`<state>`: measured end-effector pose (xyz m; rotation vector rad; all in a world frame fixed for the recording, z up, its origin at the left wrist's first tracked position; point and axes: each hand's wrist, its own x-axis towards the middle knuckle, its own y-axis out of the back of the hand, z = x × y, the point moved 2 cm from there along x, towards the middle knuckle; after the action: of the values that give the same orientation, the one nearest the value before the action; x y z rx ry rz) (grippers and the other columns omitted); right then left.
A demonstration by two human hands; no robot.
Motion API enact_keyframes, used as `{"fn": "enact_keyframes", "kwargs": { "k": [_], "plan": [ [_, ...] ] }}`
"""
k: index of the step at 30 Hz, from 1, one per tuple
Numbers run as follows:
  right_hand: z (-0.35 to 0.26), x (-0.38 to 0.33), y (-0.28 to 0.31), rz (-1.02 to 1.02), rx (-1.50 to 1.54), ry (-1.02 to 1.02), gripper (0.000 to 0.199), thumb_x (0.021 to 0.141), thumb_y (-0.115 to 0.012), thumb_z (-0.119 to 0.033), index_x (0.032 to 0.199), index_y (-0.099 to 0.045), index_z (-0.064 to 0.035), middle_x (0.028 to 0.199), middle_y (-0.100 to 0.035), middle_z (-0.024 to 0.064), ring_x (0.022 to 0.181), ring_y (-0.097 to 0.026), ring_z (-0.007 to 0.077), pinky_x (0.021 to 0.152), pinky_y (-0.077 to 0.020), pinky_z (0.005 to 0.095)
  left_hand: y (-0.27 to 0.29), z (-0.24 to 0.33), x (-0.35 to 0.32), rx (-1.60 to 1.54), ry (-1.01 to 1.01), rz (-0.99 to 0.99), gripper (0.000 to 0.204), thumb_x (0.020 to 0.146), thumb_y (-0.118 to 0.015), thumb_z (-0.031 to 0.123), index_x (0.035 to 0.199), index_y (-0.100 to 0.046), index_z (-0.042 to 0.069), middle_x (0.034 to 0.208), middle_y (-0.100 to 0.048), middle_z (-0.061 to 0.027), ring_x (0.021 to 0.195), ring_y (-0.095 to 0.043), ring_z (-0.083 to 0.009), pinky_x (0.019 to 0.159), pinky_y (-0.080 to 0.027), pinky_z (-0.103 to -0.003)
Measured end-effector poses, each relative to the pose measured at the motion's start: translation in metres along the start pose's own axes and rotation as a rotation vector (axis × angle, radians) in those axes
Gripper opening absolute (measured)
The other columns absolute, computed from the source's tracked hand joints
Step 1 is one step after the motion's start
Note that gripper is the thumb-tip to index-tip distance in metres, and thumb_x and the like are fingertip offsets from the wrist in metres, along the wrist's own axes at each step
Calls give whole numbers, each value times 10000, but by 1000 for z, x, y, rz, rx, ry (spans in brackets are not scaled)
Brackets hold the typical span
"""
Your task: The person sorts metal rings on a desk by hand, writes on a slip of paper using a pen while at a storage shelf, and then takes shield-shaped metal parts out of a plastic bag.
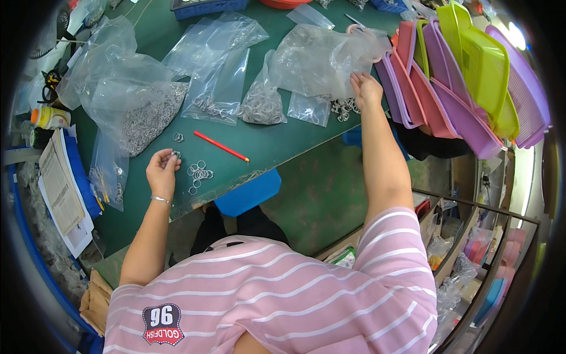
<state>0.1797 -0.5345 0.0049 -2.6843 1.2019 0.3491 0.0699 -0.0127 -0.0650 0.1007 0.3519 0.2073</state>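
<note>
Metal rings (199,173) lie in a loose pile on the green worktop (271,138), by its front edge, just right of the left hand (161,170) and slightly nearer than its fingertips; the pile stretches longest from near to far. That hand is much the closer one, its fingers narrowed in a pinch on a small ring (175,154). Just beyond them rests a loose ring or two (178,137). A slim red rod (221,146) slants at the pile's far right. Well to the right, the right hand (368,90) meets a clear bag (321,59), fingers slightly parted; whether they grip it, I cannot tell.
</note>
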Motion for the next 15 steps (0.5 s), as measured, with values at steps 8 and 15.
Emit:
{"fn": "enact_keyframes", "kwargs": {
  "k": [8,15],
  "plan": [
    [6,-35,-9,50,-312,600,176,850,-516,-9,1015,-573,18,861,-587,47,749,-557,122,654,-445,233,-23,41,-36,-40,-43,-109,245,786,-609,-38,1028,-573,-42,912,-625,-120,814,-640,-190,712,-522,-261],
    [27,-255,-67,-793,-437,518,96,813,-626,-44,903,-635,-11,771,-575,19,691,-535,94,625,-437,219,-36,69,-63,-104,-186,-253,395,779,-603,-78,1147,-467,-31,894,-632,-133,819,-634,-174,730,-521,-259]
  ]
}}
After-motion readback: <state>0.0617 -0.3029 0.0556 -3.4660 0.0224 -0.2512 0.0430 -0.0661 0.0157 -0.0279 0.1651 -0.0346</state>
